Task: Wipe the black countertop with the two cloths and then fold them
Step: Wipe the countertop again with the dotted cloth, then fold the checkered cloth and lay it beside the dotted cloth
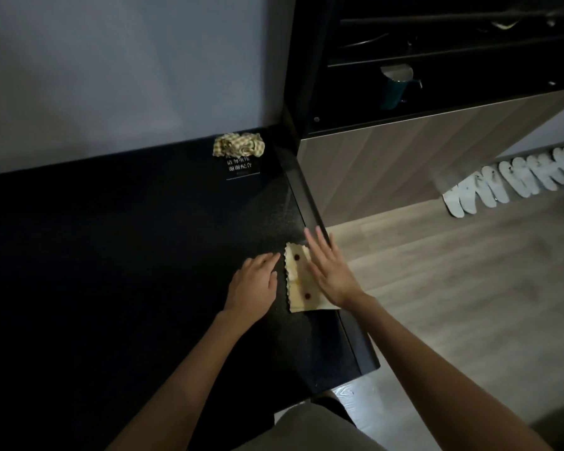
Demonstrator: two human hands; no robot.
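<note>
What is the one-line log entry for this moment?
right hand: flat on folded dotted cloth | left hand: on countertop beside it | checked cloth: crumpled by wall

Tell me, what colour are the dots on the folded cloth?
Dark red, on the pale yellow folded cloth, clearest in the head view.

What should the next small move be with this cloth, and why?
Probably slide the right hand along the dotted cloth to press its fold flat. The cloth lies as a narrow strip near the right edge of the counter, right hand flat on it, left hand beside its scalloped edge. The checked cloth by the wall is crumpled, likely next.
</note>
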